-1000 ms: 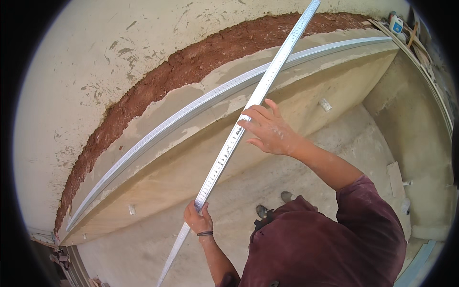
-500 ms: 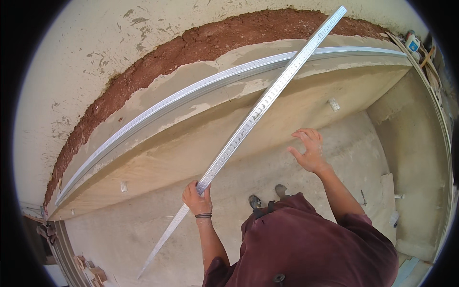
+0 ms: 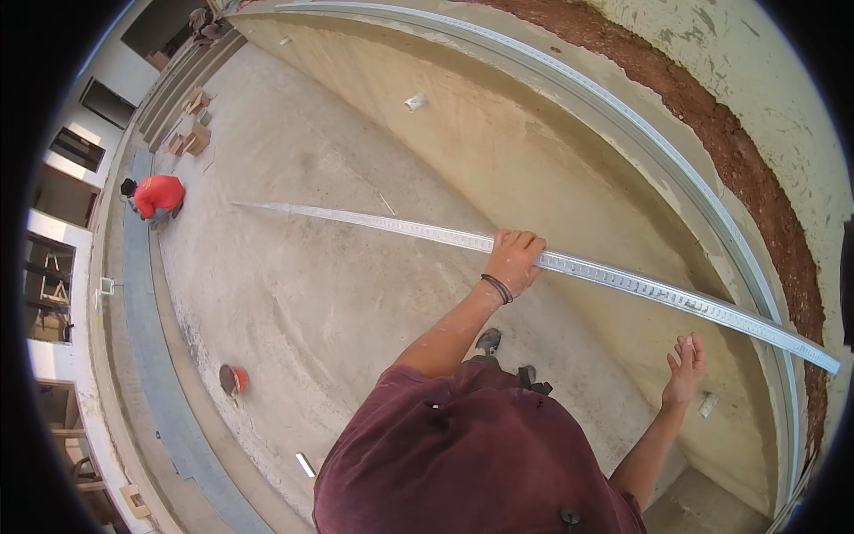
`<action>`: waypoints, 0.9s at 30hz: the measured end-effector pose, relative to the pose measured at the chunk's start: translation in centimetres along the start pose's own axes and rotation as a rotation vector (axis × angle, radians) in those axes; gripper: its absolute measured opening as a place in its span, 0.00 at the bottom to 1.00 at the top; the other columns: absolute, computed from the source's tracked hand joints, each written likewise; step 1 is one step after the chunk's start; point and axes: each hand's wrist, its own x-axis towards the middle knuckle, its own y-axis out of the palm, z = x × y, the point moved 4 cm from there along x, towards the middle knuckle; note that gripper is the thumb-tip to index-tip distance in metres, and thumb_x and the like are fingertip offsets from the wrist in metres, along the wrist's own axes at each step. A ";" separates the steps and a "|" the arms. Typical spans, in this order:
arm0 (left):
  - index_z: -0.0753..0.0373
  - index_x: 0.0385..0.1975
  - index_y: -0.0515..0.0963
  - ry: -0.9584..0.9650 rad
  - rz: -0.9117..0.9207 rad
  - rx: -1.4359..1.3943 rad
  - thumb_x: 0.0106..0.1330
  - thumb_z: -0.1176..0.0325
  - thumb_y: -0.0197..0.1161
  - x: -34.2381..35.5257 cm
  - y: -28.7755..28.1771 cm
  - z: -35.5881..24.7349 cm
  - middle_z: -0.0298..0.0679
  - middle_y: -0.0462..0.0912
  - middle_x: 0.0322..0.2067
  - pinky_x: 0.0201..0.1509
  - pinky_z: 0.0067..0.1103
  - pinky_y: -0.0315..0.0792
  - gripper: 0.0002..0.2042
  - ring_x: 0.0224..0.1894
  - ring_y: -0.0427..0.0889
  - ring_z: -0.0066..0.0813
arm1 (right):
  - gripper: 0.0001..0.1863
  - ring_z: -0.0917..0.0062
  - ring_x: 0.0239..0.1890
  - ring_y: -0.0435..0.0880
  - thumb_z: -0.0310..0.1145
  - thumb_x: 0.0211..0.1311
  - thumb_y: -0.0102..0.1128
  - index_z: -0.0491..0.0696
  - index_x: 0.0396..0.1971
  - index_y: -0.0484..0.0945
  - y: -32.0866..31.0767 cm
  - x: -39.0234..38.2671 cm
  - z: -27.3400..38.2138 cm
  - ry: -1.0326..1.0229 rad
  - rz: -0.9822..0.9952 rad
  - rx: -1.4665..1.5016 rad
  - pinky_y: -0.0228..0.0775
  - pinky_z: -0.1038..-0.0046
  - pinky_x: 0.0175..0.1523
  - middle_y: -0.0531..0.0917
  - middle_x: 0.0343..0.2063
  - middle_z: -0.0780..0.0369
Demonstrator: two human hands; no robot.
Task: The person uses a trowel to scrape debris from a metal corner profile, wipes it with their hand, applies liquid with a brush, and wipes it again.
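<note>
A long silver perforated metal channel (image 3: pixel 640 283) slants across the view, its far end tapering off over the floor to the left. My left hand (image 3: pixel 516 260) is wrapped around it near its middle, dark bands on the wrist. The channel's right end reaches over a similar metal channel (image 3: pixel 712 200) lying along the top of the curved wall ledge; whether they touch I cannot tell. My right hand (image 3: pixel 685 369) holds nothing, its fingers stretched upward, apart from the channel and below its right part.
A plastered wall (image 3: pixel 534 169) with short white pipe stubs (image 3: pixel 415 102) runs beside me, red soil (image 3: pixel 703 107) behind it. On the concrete floor (image 3: pixel 294 258) stand an orange bucket (image 3: pixel 234 380) and cardboard boxes (image 3: pixel 191 140). A person in red (image 3: pixel 160 196) crouches by a grey tiled strip (image 3: pixel 160 356).
My view has swung left, bringing the wide floor and the crouching person into sight. The left hand still grips the channel; the right hand stays free, its fingers now straighter.
</note>
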 end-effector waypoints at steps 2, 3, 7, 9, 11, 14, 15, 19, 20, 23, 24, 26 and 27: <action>0.56 0.47 0.77 -0.013 -0.024 -0.005 0.53 0.66 0.75 -0.4 0.4 0.1 0.38 0.79 0.45 0.64 0.40 0.61 0.21 0.54 0.77 0.39 | 0.35 0.70 0.60 0.75 0.53 0.70 0.63 0.49 0.69 0.66 0.1 1.6 -0.1 0.006 0.025 0.089 0.67 0.60 0.64 0.80 0.55 0.59; 0.56 0.47 0.77 -0.026 -0.031 -0.011 0.53 0.66 0.75 -0.5 0.6 0.1 0.37 0.79 0.45 0.64 0.40 0.61 0.21 0.54 0.77 0.39 | 0.36 0.69 0.61 0.74 0.54 0.71 0.62 0.49 0.69 0.64 0.6 2.0 0.2 0.011 0.034 0.113 0.67 0.60 0.64 0.79 0.57 0.58; 0.56 0.46 0.77 -0.064 -0.054 -0.008 0.53 0.67 0.75 -0.3 1.1 -0.4 0.37 0.78 0.45 0.65 0.41 0.61 0.20 0.55 0.76 0.37 | 0.42 0.66 0.63 0.72 0.57 0.70 0.60 0.47 0.73 0.57 1.5 2.3 1.6 0.045 0.059 0.161 0.67 0.60 0.65 0.75 0.62 0.53; 0.56 0.45 0.77 -0.076 -0.048 -0.007 0.53 0.66 0.75 -0.1 1.5 -0.5 0.37 0.78 0.45 0.66 0.41 0.60 0.20 0.56 0.76 0.37 | 0.45 0.65 0.64 0.71 0.58 0.70 0.60 0.46 0.74 0.53 2.0 2.4 1.8 0.051 0.061 0.168 0.66 0.59 0.66 0.74 0.63 0.52; 0.56 0.46 0.77 -0.097 -0.050 -0.004 0.53 0.66 0.75 -0.5 1.5 -0.4 0.37 0.78 0.45 0.66 0.41 0.60 0.20 0.57 0.75 0.37 | 0.47 0.64 0.65 0.71 0.59 0.70 0.60 0.46 0.75 0.50 2.6 2.7 2.0 0.056 0.061 0.169 0.65 0.59 0.67 0.73 0.64 0.51; 0.56 0.47 0.77 -0.115 -0.057 -0.003 0.53 0.65 0.75 -0.6 1.5 -0.3 0.37 0.78 0.46 0.67 0.42 0.59 0.21 0.58 0.75 0.38 | 0.47 0.63 0.65 0.70 0.59 0.71 0.59 0.46 0.76 0.49 3.4 2.8 2.4 0.061 0.108 0.150 0.65 0.58 0.67 0.72 0.64 0.51; 0.56 0.48 0.77 -0.116 -0.062 -0.002 0.53 0.65 0.75 -0.6 1.5 -0.3 0.38 0.78 0.46 0.67 0.42 0.59 0.22 0.58 0.74 0.38 | 0.47 0.63 0.65 0.70 0.59 0.71 0.59 0.46 0.76 0.49 3.4 3.0 2.4 0.058 0.114 0.158 0.64 0.57 0.67 0.72 0.64 0.51; 0.56 0.54 0.75 -0.138 0.006 0.021 0.52 0.64 0.76 -0.6 1.1 -0.8 0.41 0.75 0.52 0.69 0.46 0.57 0.27 0.63 0.71 0.40 | 0.45 0.62 0.65 0.70 0.58 0.72 0.58 0.47 0.76 0.50 3.3 3.7 2.2 0.055 0.130 0.186 0.63 0.55 0.68 0.71 0.65 0.51; 0.56 0.56 0.74 -0.142 0.005 0.058 0.52 0.64 0.76 -0.7 1.1 -0.9 0.43 0.74 0.54 0.70 0.47 0.56 0.29 0.64 0.69 0.42 | 0.45 0.62 0.65 0.69 0.58 0.72 0.58 0.47 0.76 0.50 3.5 3.9 2.2 0.056 0.140 0.191 0.63 0.54 0.68 0.71 0.65 0.51; 0.56 0.61 0.71 -0.153 0.001 0.132 0.52 0.62 0.76 -1.0 0.6 -1.5 0.47 0.69 0.61 0.72 0.50 0.54 0.33 0.69 0.64 0.47 | 0.44 0.61 0.66 0.69 0.60 0.73 0.55 0.47 0.75 0.51 3.9 3.8 2.5 0.033 0.143 0.195 0.63 0.55 0.68 0.70 0.66 0.51; 0.56 0.62 0.70 -0.154 0.000 0.130 0.53 0.61 0.76 -1.1 -0.6 -2.4 0.49 0.68 0.63 0.73 0.51 0.53 0.34 0.71 0.63 0.48 | 0.44 0.61 0.66 0.68 0.61 0.73 0.53 0.48 0.75 0.51 3.9 3.7 2.6 0.029 0.135 0.192 0.63 0.55 0.68 0.70 0.66 0.51; 0.57 0.64 0.69 -0.161 -0.079 0.099 0.55 0.59 0.75 -2.3 -2.7 -2.9 0.51 0.66 0.65 0.73 0.52 0.53 0.35 0.72 0.61 0.51 | 0.44 0.60 0.67 0.67 0.63 0.73 0.51 0.48 0.75 0.52 4.1 3.3 2.6 0.021 0.124 0.190 0.63 0.55 0.68 0.70 0.65 0.51; 0.57 0.64 0.69 -0.167 -0.148 0.068 0.56 0.58 0.75 -3.8 -3.7 -2.9 0.52 0.66 0.65 0.73 0.52 0.53 0.35 0.72 0.60 0.52 | 0.43 0.60 0.66 0.67 0.63 0.73 0.50 0.48 0.74 0.53 4.4 2.8 2.5 0.006 0.129 0.207 0.63 0.55 0.68 0.70 0.65 0.51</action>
